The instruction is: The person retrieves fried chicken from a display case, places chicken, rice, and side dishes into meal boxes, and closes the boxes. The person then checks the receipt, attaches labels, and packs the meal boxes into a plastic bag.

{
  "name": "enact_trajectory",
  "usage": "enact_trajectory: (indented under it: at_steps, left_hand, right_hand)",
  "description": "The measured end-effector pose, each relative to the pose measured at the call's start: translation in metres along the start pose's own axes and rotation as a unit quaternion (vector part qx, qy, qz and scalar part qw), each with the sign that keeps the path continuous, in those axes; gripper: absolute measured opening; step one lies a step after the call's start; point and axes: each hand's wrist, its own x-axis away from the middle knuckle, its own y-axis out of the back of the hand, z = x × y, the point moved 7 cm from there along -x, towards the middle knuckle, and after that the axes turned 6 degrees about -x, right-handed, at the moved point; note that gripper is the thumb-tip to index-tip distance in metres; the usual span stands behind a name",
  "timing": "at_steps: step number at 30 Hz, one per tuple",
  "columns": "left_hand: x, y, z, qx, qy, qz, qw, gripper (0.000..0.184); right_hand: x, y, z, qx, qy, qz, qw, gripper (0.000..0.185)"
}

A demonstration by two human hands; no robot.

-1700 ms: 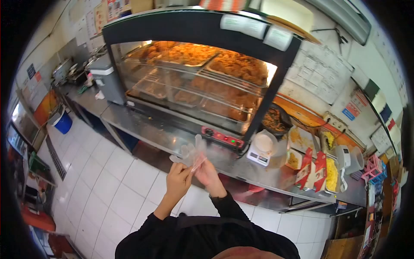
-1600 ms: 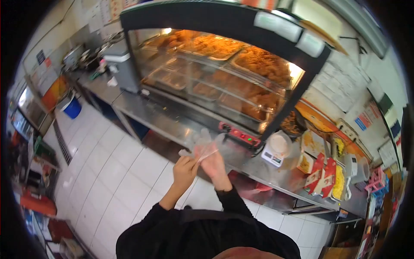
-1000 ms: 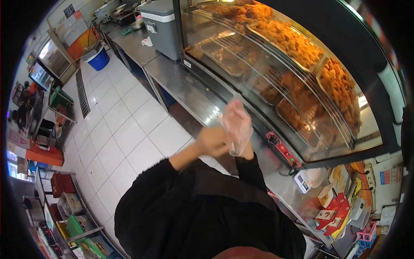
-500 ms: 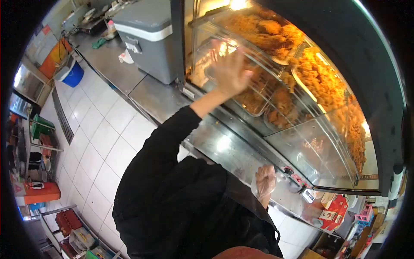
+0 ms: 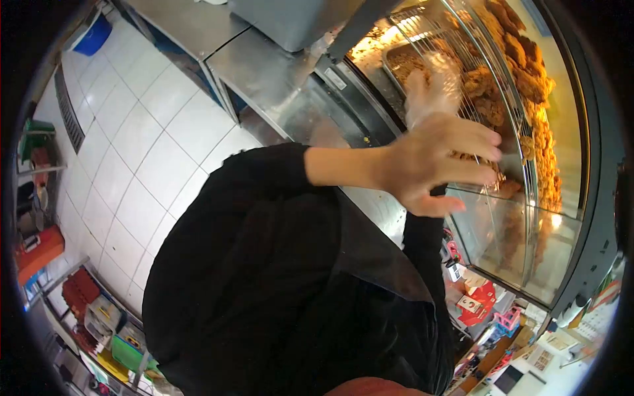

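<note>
My bare left hand (image 5: 439,162) is open, fingers spread, in front of the glass front of a lit warming cabinet (image 5: 581,198). I cannot tell whether it touches the glass. Beyond it, my right hand (image 5: 432,96) wears a clear plastic glove and reaches toward the lower shelf; it is blurred, but its fingers look apart and I see nothing held. Near it lie a metal tray (image 5: 389,63) with brown crumbly pieces and some fried chicken (image 5: 485,89). More fried chicken pieces (image 5: 525,56) and a golden fried heap (image 5: 547,158) fill the upper shelf.
A steel counter (image 5: 271,72) runs before the cabinet, with a grey cooler box (image 5: 290,26) on it. Red packaging (image 5: 477,303) sits at the right. White floor tiles (image 5: 139,152), a blue bucket (image 5: 92,34) and shelves with crates (image 5: 82,294) are at the left.
My left hand has moved right across the cabinet front. My right hand, earlier closed low by the counter, has risen toward the lower shelf. The view has shifted and turned.
</note>
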Motion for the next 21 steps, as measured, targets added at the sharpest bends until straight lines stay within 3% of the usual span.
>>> enact_trajectory:
  at_steps: [3, 6, 11, 16, 21]
  left_hand:
    - [0.013, 0.062, -0.003, -0.108, 0.012, 0.061, 0.992, 0.038]
    - [0.051, 0.123, -0.002, -0.197, 0.174, 0.05, 0.964, 0.037]
    - [0.128, 0.221, -0.039, -0.347, 0.425, -0.009, 0.836, 0.033]
    - [0.139, 0.268, -0.072, -0.45, 0.481, -0.018, 0.753, 0.028]
    - [0.126, 0.274, -0.067, -0.452, 0.472, -0.036, 0.756, 0.025]
  right_hand:
    - [-0.078, -0.011, -0.032, 0.052, 0.014, 0.0, 0.999, 0.038]
    - [-0.15, -0.027, -0.083, 0.138, -0.019, 0.035, 0.99, 0.039]
    - [-0.216, -0.043, -0.143, 0.219, -0.105, 0.105, 0.964, 0.041]
    - [-0.241, -0.043, -0.16, 0.229, -0.14, 0.129, 0.955, 0.043]
    - [-0.254, -0.035, -0.16, 0.217, -0.15, 0.127, 0.956, 0.046]
